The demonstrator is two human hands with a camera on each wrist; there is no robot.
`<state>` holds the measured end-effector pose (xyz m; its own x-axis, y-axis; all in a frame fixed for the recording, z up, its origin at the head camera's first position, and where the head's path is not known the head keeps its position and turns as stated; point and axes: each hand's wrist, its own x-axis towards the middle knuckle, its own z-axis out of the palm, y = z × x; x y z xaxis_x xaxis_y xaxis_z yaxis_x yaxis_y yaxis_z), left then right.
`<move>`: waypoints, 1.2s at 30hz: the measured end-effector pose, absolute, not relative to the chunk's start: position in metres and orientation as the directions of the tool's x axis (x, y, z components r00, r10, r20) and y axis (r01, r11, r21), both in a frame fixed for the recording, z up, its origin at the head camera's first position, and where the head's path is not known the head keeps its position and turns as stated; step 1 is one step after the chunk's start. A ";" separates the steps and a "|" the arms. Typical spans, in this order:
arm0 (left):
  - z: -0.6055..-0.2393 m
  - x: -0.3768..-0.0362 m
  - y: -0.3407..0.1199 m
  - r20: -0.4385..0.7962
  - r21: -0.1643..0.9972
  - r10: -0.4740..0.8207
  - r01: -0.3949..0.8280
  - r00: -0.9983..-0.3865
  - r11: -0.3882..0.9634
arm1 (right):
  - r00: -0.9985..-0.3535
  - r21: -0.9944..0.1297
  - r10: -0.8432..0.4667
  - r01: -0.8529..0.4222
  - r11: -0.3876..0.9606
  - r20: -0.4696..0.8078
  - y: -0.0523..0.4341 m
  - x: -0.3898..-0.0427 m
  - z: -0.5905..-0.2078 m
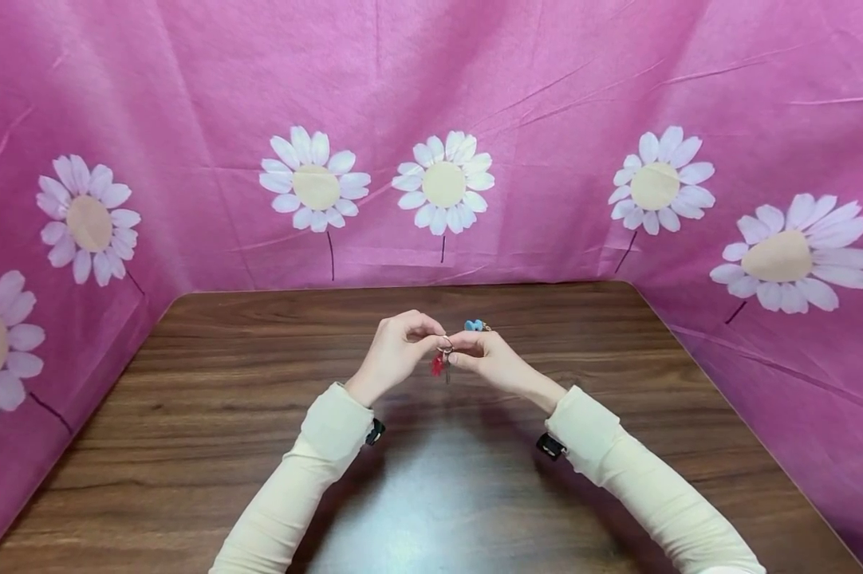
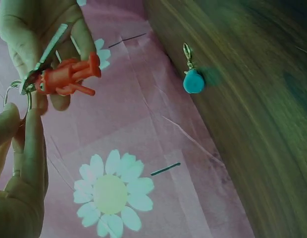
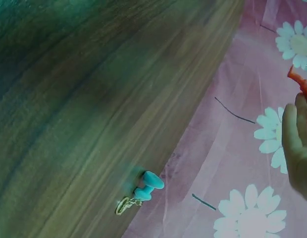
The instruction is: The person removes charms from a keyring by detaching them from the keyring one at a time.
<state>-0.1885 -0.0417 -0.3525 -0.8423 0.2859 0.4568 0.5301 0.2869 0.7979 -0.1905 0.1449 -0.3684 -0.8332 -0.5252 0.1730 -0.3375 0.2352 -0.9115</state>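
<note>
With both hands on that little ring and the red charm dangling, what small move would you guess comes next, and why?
Probably the left hand steadies the metal key ring while the right hand works along its coil. Both hands pinch the ring above the wooden table, the red plastic charm hangs from it, and the blue charm with clasp lies apart.

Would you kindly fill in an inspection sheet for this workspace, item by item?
Surface: dark wooden table, glossy.
Job's things: metal key ring with red charm hanging, held above the table.
Clutter: blue charm with clasp lying behind the hands.
Grippers: left hand and right hand both pinch the key ring.
Cables: nothing seen.
Surroundings: pink daisy-print cloth on three sides.
</note>
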 end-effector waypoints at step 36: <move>-0.345 -0.174 -0.038 0.540 0.791 0.321 0.599 -0.778 0.122 | -0.831 -0.847 -0.520 -0.410 0.338 0.195 0.150 -0.185 -0.361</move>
<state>-0.1738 -0.0376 -0.3449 -0.7781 0.3210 0.5400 0.5994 0.1221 0.7911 -0.1855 0.1504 -0.3615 -0.8314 -0.5203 0.1953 -0.4103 0.3376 -0.8472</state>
